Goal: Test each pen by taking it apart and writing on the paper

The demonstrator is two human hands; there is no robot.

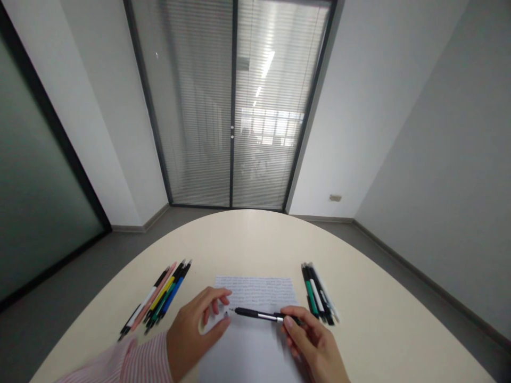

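Observation:
My right hand [313, 340] pinches the clip end of a black pen [257, 315] with a pale middle section. The pen lies nearly level above a sheet of paper [255, 354], its thin tip pointing left. Close to that tip is my left hand [202, 322], in a striped sleeve, its thumb and fingers apart and not touching the pen. A small dark spot shows by the left thumb tip; I cannot tell what it is. Lines of handwriting cover the upper part of the sheet, while the visible lower part is blank.
Several pens [159, 298] in black, white, pink, yellow, green and blue lie side by side at the left. A second group of pens [318, 292] rests right of the paper. The pale table [255, 239] has a rounded far edge, with glass doors [231, 106] beyond.

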